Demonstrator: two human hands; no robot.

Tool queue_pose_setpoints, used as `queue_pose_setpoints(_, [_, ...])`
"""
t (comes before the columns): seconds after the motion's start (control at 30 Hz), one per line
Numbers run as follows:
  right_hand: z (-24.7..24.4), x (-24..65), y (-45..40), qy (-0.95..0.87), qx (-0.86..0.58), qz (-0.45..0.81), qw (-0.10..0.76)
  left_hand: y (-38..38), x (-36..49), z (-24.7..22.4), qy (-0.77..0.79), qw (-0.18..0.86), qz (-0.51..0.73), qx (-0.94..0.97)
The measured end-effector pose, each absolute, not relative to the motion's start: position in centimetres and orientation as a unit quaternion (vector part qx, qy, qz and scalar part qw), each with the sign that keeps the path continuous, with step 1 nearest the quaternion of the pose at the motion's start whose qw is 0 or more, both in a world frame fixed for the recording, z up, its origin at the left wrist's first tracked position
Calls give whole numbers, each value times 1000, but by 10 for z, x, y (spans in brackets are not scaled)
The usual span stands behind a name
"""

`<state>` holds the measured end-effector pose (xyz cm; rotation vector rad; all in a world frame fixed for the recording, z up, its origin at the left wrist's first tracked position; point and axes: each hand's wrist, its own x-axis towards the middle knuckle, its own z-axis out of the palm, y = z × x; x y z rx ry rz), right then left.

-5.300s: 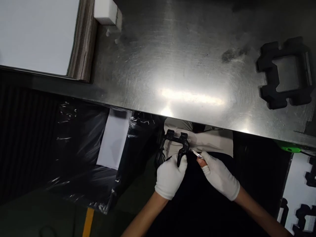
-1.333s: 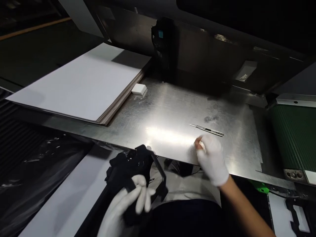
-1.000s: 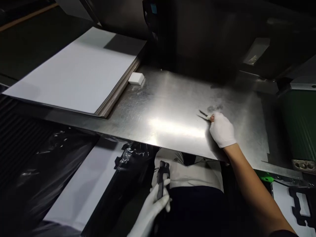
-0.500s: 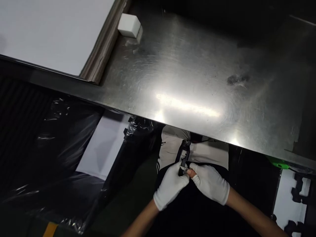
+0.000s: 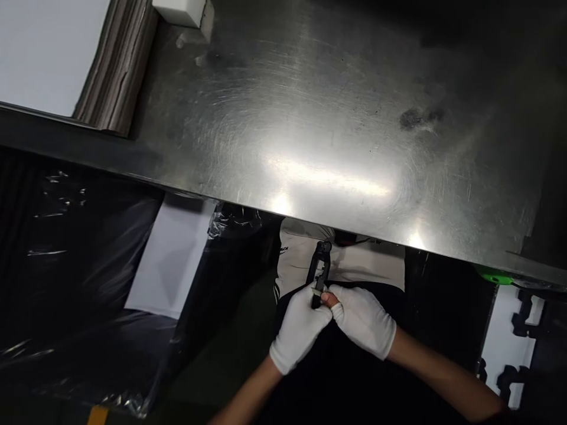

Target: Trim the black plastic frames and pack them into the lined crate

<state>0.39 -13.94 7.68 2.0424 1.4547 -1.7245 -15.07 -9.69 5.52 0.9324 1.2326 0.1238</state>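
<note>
In the head view, your left hand (image 5: 300, 326) grips the lower end of a black frame (image 5: 322, 265), held over your lap just below the near edge of the metal bench (image 5: 336, 118). Your right hand (image 5: 364, 320) is closed beside it, thumb and fingers pinching a small, pale piece (image 5: 317, 291) against the frame; it is too small to identify. A white block (image 5: 181, 10) sits beside the sheet stack (image 5: 48, 53) on the bench.

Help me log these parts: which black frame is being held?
The black frame in the left hand, against light trousers; the others lie over the white sheet.
</note>
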Motion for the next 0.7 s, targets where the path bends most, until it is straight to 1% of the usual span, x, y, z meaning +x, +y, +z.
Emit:
queue_pose_setpoints(0.1, [78, 4, -139, 468, 673, -570, 59, -98, -150, 54, 553, 715, 57, 424])
queue_pose_setpoints(0.27, [70, 9, -144, 499, 651, -572, 15, -96, -151, 54, 539, 716, 49, 441])
queue_pose_setpoints(0.37, [68, 9, -144, 505, 649, -568, 27, -94, -150, 55, 534, 720, 43, 441])
queue_pose_setpoints(0.6, [79, 0, -137, 450, 679, -577, 60, -97, -152, 50, 544, 714, 35, 439])
queue_pose_setpoints(0.7, [79, -1, -140, 430, 685, -586, 42, -98, -152, 49, 547, 715, 32, 435])
